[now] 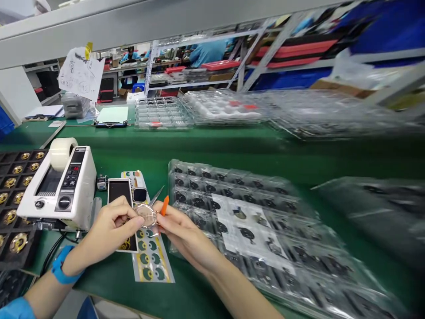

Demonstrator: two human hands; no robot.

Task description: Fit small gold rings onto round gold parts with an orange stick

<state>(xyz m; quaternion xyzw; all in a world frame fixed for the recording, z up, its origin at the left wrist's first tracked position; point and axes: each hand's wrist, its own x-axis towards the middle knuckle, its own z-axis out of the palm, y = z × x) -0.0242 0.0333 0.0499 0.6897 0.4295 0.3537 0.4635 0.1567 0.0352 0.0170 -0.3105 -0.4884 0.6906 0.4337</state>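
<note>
Round clear disc (146, 214) held up over the green counter (195, 292), toward its front edge, above the sticker sheet (151, 250). Left hand (114, 226): thumb and finger pinched on disc's left rim. Right hand (181, 228): fingertips closed at its right rim, orange tool (165, 205) tucked in same hand. Disc likely light, stiff, slick, easily scratched; take by rim, off the face. Sheet flat, glossy, curved green cutouts. Tray (170, 175) thin, clear, shiny plastic. Dispenser (68, 186) boxy, hard white shell.

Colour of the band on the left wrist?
Blue wristband, seen in the head view.
</note>
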